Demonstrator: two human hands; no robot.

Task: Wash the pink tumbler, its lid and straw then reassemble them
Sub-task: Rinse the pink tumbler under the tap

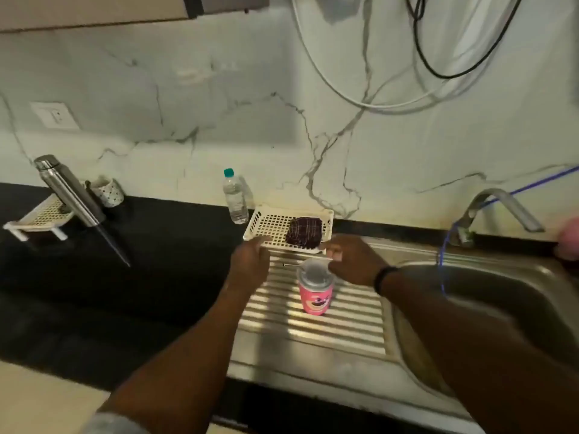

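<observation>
The pink tumbler stands upright on the ribbed steel drainboard, with its clear lid on top. A thin straw lies level just above and behind the lid. My right hand pinches the straw's right end. My left hand hovers left of the tumbler with curled fingers, its thumb at the front rim of the white basket. Whether it grips the rim is unclear.
A dark scrubbing cloth lies in the basket. A water bottle stands behind it. A steel flask, a knife, a patterned cup and a white rack are at left. The sink basin, tap and blue hose are at right.
</observation>
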